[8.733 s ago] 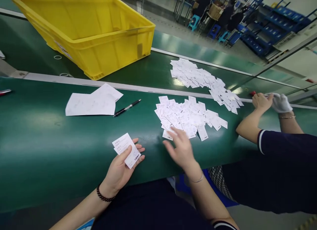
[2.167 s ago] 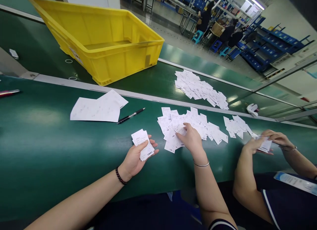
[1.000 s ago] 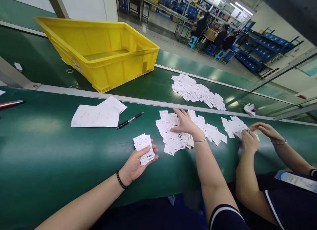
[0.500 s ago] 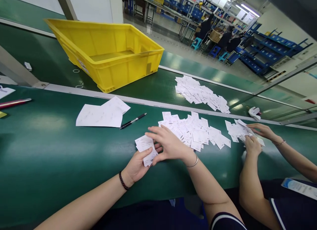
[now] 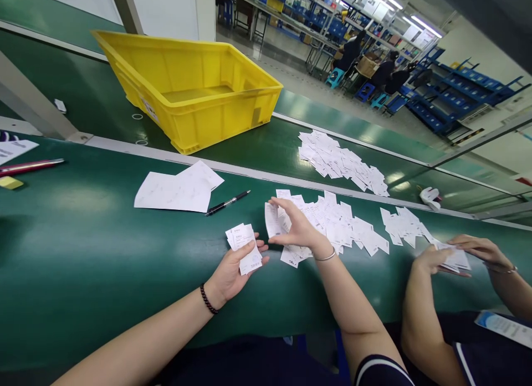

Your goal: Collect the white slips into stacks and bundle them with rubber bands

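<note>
My left hand (image 5: 233, 269) holds a small stack of white printed cards (image 5: 244, 246) fanned up above the green table (image 5: 83, 247). My right hand (image 5: 297, 231) lies over the left edge of a loose pile of the same cards (image 5: 336, 225), pinching one card (image 5: 272, 220) that stands lifted off the pile. The two hands are a short gap apart.
A black pen (image 5: 228, 202) and white sheets (image 5: 177, 188) lie to the left. A yellow crate (image 5: 189, 87) stands on the far belt beside another card pile (image 5: 343, 161). At the right, a co-worker's hands (image 5: 457, 253) hold cards near a smaller pile (image 5: 403, 225). A red pen (image 5: 31, 165) lies far left.
Half a second ago my right hand was at the stack in my left hand. It has moved right to the pile and lifted a card there.
</note>
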Action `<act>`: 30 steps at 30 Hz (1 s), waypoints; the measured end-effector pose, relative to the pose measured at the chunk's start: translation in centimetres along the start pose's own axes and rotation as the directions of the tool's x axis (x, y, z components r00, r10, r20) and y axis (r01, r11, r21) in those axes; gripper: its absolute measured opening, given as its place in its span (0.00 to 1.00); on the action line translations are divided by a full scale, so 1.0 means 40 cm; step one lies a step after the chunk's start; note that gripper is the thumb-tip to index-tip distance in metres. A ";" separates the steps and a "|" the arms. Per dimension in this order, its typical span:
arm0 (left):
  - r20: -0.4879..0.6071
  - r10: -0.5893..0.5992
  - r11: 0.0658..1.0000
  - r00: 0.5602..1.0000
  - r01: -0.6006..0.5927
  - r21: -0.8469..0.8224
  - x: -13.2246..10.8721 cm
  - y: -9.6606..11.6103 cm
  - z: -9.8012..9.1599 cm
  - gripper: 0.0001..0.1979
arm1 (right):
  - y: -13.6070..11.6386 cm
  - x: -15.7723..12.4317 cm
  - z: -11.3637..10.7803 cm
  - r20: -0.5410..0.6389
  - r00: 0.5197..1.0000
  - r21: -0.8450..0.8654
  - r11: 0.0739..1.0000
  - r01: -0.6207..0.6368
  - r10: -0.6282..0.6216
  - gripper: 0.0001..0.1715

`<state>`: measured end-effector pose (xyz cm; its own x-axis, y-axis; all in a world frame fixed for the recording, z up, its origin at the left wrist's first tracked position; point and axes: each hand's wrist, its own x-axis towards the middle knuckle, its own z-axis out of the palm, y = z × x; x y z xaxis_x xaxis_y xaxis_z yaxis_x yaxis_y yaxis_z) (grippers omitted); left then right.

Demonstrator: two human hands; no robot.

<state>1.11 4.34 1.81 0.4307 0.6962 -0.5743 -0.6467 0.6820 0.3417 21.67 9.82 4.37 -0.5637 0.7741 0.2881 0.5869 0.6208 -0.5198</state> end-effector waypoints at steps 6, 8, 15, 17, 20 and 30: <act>-0.015 0.048 0.999 0.999 -0.048 -0.006 -0.005 -0.005 0.016 0.18 | -0.083 0.007 0.074 0.063 0.980 0.035 0.982 0.187 -0.189 0.50; -0.094 0.062 0.998 0.994 -0.058 0.038 -0.004 -0.005 0.017 0.16 | -0.071 0.003 0.052 0.096 0.989 -0.017 0.993 0.118 -0.116 0.48; -0.090 0.099 0.986 0.991 -0.085 0.145 -0.001 -0.006 0.008 0.10 | 0.007 -0.049 -0.042 0.149 0.863 -0.449 0.811 -0.376 0.482 0.41; -0.094 0.112 0.983 0.989 -0.096 0.159 -0.001 -0.008 0.007 0.11 | 0.004 -0.061 -0.034 0.134 0.862 -0.447 0.806 -0.388 0.489 0.38; -0.087 0.127 0.983 0.988 -0.114 0.147 -0.002 -0.011 0.005 0.14 | -0.034 -0.065 -0.008 0.035 0.892 -0.302 0.855 -0.421 0.452 0.36; 0.009 0.005 0.999 1.000 -0.005 -0.037 -0.007 -0.002 0.011 0.07 | -0.067 0.025 0.019 -0.079 0.942 -0.137 0.932 -0.335 0.327 0.37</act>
<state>1.31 4.18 2.28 0.4330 0.7016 -0.5659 -0.6716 0.6699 0.3166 19.08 8.81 5.43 -0.2930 0.9417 0.1651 0.8157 0.3363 -0.4707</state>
